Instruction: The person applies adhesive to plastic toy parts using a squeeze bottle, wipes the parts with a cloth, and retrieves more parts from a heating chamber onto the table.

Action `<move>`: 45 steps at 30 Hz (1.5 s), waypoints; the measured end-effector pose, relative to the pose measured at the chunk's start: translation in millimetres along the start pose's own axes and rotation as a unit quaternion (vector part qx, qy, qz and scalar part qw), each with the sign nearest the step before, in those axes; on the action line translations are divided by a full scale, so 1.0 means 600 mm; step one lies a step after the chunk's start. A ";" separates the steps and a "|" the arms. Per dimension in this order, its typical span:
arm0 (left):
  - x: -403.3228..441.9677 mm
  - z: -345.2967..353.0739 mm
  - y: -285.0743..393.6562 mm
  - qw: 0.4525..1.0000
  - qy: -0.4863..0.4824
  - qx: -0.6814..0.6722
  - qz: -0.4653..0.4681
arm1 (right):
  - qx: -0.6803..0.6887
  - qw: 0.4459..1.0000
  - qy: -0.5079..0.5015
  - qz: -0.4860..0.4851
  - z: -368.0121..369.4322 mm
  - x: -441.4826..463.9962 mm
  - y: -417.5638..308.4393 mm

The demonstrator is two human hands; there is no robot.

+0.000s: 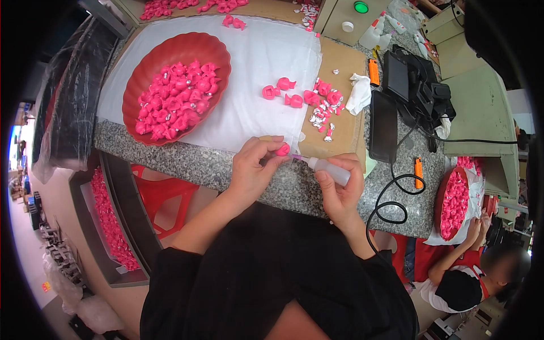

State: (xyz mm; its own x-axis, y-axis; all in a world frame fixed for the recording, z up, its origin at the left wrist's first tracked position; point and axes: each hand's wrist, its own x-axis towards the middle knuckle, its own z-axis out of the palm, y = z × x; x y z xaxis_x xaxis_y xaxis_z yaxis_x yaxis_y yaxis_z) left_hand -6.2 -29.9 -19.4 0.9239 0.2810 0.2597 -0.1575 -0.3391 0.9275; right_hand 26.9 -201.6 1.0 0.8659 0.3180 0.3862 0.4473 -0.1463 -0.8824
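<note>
Between its thumb and fingers, my left hand point(253, 167) pinches a small pink piece point(283, 149) above the counter's front edge. My right hand point(344, 190) is wrapped round a small translucent bottle point(330, 171), whose thin purplish tip points left and ends beside the pink piece. Whether tip and piece touch is hard to tell. Beyond my left hand, a red scalloped bowl point(135, 85) holds a heap of pink pieces point(175, 99). Several loose pink pieces point(294, 101) and small white-and-pink bits point(322, 116) lie behind my hands, on white paper and cardboard.
A crumpled white tissue point(359, 94), orange tools point(374, 72), a black device point(383, 126) and a looping black cable point(391, 220) lie on the right. A drawer point(148, 238) of pink pieces stands lower left. Another person point(462, 277) works at far right beside a second bowl.
</note>
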 end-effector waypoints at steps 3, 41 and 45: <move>0.001 -0.002 0.002 1.000 -0.006 0.009 -0.002 | 0.006 1.000 0.003 0.006 -0.001 0.002 -0.002; 0.017 -0.031 0.010 0.988 -0.150 0.022 -0.014 | 0.051 0.997 -0.015 0.058 -0.009 0.008 0.001; 0.022 -0.037 0.008 0.985 -0.173 0.003 -0.002 | 0.192 0.972 0.003 0.136 -0.010 0.023 -0.013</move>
State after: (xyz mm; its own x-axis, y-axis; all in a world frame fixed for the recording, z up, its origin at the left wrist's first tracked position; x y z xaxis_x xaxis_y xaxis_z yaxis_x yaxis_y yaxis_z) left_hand -2.3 -7.7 -5.4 0.9883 -0.0402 0.1468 -0.1516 -0.3439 0.9267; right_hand 36.5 -201.9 15.1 0.9422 0.3108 0.1249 0.0857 0.1366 -0.9869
